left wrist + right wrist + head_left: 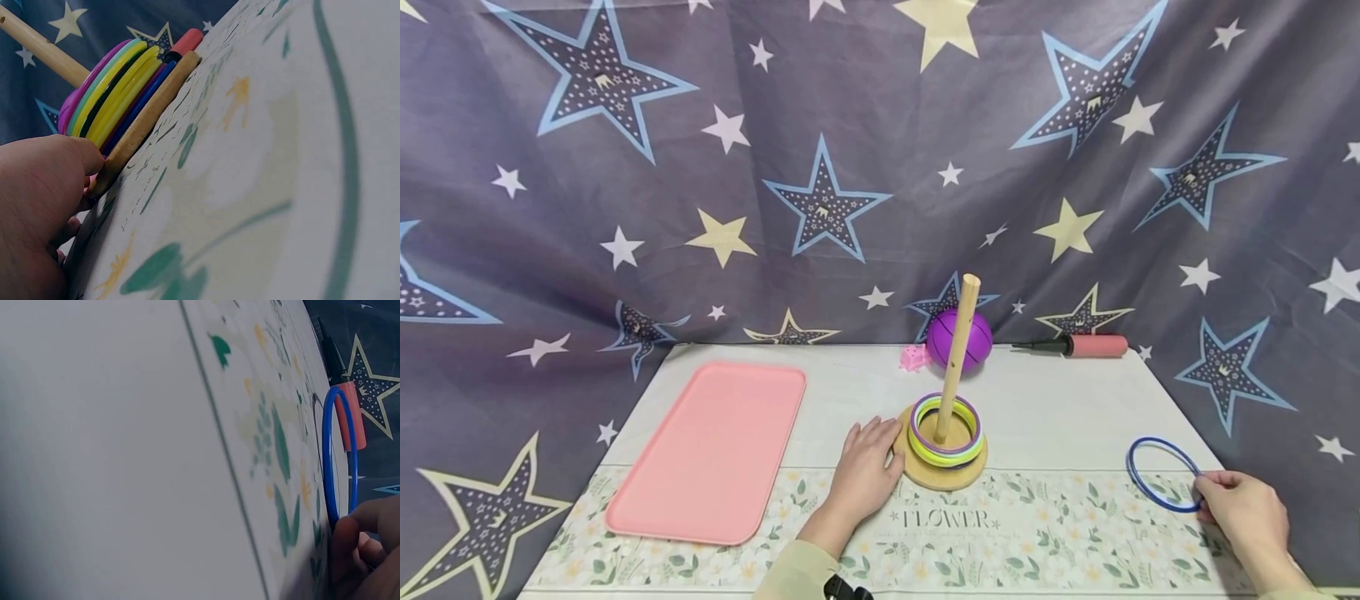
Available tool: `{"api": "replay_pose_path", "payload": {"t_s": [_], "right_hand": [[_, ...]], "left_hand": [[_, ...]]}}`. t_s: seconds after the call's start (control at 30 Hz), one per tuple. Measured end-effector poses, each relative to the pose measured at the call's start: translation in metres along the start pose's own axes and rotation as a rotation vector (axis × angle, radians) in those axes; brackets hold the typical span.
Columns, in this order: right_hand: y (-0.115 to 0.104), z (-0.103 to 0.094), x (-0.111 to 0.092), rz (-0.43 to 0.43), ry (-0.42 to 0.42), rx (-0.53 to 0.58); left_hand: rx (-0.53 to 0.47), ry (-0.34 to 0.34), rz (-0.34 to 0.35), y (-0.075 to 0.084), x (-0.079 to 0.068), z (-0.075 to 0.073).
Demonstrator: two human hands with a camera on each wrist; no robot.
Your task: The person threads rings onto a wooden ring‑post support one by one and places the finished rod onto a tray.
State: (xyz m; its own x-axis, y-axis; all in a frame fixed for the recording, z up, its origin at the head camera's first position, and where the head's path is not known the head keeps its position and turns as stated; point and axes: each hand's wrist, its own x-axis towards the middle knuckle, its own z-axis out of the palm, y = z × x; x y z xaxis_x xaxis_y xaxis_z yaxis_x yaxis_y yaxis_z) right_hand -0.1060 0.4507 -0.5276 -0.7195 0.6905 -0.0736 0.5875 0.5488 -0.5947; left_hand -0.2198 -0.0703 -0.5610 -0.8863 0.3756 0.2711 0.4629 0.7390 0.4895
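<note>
A wooden ring-toss stand has a round base (942, 481) and an upright peg (957, 362). Several coloured rings (937, 457) circle the peg near its foot. The left wrist view shows this stack (122, 94) from the side, with purple, mint, yellow, black and blue rings. My left hand (865, 471) lies at the left edge of the base, its fingers extended along the rim and the thumb at the front. Far to the right, my right hand (1247, 508) pinches a blue ring (1130, 461) between thumb and fingers. The ring (327, 444) stands tilted close over the tabletop.
A pink tray (715, 450) lies on the left of the table (1045, 433). Behind the stand are a purple ball (977, 343) and a small pink object (912, 358). A pink-and-black pump (1097, 346) lies along the back edge, before a starry curtain (820, 83).
</note>
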Motion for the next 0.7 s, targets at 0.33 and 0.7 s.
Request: {"api": "replay_pose_path", "payload": {"t_s": [0.33,0.7], "right_hand": [[-0.002,0.001,-0.002,-0.063,0.051,0.054],[-0.01,-0.002,-0.004,-0.071,0.066,0.109]], "left_hand": [[-0.004,0.002,0.0,0.0,0.0,0.0],[-0.006,0.004,-0.003,0.0,0.0,0.0]]}}
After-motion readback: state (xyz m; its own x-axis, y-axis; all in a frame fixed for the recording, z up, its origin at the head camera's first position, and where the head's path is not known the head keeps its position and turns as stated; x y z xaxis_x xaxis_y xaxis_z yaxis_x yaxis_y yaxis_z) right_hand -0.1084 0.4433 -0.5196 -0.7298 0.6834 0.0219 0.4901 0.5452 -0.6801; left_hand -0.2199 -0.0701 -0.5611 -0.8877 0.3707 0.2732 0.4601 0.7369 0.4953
